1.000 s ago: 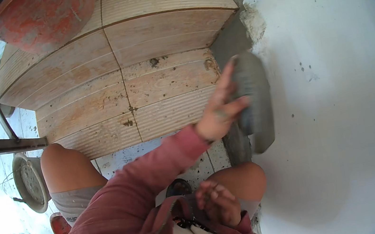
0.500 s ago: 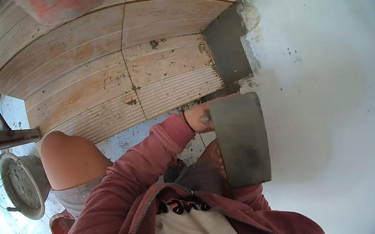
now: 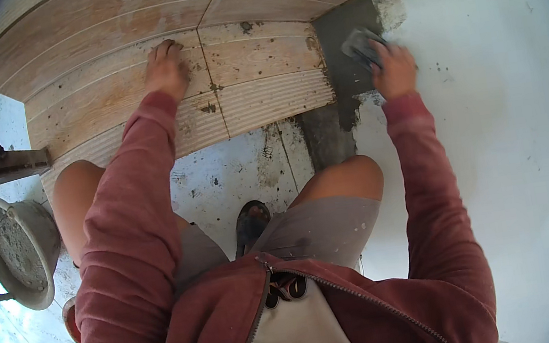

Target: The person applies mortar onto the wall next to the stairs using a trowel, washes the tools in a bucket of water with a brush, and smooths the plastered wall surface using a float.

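My right hand (image 3: 396, 70) grips a dark grey plastering float (image 3: 362, 47). The float is tilted against the strip of wet grey mortar (image 3: 349, 80) where the tiled step meets the white wall. Its handle is mostly covered by my fingers, which are slightly blurred. My left hand (image 3: 167, 72) rests on the wood-look tiled step (image 3: 260, 68), left of the joint between two tiles, with no tool in it. Mortar crumbs and smears dot the tread near both hands.
The white wall (image 3: 490, 106) fills the right side. A bucket of grey mortar (image 3: 23, 256) stands at the left, below a dark metal bar (image 3: 0, 168). My knees and a dark shoe (image 3: 252, 224) are over the spattered floor (image 3: 232, 170).
The float has gone from close in front of my chest to the mortar strip, now in my right hand. My left hand has left the float and moved onto the step.
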A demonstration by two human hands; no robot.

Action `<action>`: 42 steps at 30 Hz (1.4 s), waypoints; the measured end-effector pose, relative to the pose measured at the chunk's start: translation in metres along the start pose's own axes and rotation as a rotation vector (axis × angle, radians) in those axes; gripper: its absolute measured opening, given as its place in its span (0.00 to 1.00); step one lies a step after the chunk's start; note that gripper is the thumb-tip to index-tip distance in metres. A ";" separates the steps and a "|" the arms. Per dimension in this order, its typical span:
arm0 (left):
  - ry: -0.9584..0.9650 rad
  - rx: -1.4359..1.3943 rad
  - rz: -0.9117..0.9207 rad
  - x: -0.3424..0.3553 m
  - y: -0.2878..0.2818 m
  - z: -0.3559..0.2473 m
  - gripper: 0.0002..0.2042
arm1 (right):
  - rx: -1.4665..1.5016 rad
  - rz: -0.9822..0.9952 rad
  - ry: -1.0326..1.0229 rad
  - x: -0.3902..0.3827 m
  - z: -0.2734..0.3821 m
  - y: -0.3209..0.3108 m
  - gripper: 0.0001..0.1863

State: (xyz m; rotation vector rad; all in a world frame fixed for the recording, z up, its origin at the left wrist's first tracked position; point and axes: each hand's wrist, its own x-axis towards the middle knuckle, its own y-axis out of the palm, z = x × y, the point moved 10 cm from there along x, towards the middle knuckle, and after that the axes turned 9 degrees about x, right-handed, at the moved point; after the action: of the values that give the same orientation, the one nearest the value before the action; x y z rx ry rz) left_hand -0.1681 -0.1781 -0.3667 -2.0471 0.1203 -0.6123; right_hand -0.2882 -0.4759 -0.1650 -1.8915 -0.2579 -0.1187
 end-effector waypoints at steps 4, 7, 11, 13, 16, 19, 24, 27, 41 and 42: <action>0.088 -0.056 -0.013 -0.005 0.000 -0.014 0.18 | -0.211 0.140 -0.178 0.046 0.010 0.080 0.19; 0.087 -0.052 -0.025 -0.004 -0.009 -0.013 0.16 | -0.311 0.230 -0.289 0.053 0.012 0.120 0.17; 0.074 -0.019 -0.002 -0.009 -0.002 -0.004 0.16 | -0.317 0.390 -0.434 0.035 0.013 0.131 0.16; 0.071 0.032 -0.020 -0.010 -0.003 -0.004 0.18 | -0.324 0.345 -0.407 0.037 0.016 0.123 0.17; 0.069 0.042 -0.004 -0.005 0.000 -0.011 0.19 | -0.352 0.283 -0.351 0.043 0.009 0.130 0.17; 0.073 0.037 -0.007 -0.007 0.005 -0.009 0.19 | -0.332 0.353 -0.362 0.040 -0.002 0.137 0.18; 0.067 0.086 0.016 -0.006 -0.003 -0.015 0.20 | -0.331 0.306 -0.321 0.049 0.000 0.115 0.18; 0.084 0.097 0.033 -0.006 -0.004 -0.017 0.20 | -0.314 0.245 -0.348 0.041 0.009 0.124 0.18; 0.081 0.106 0.042 -0.010 0.001 -0.011 0.21 | -0.306 0.496 -0.379 0.030 0.007 0.139 0.19; 0.074 0.107 0.055 -0.009 0.000 -0.012 0.21 | -0.320 0.488 -0.286 0.036 0.001 0.133 0.20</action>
State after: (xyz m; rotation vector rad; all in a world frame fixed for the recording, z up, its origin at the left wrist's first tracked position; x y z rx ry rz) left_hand -0.1818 -0.1845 -0.3646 -1.9125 0.1836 -0.6469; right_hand -0.2215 -0.5118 -0.2803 -2.2346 0.0411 0.4683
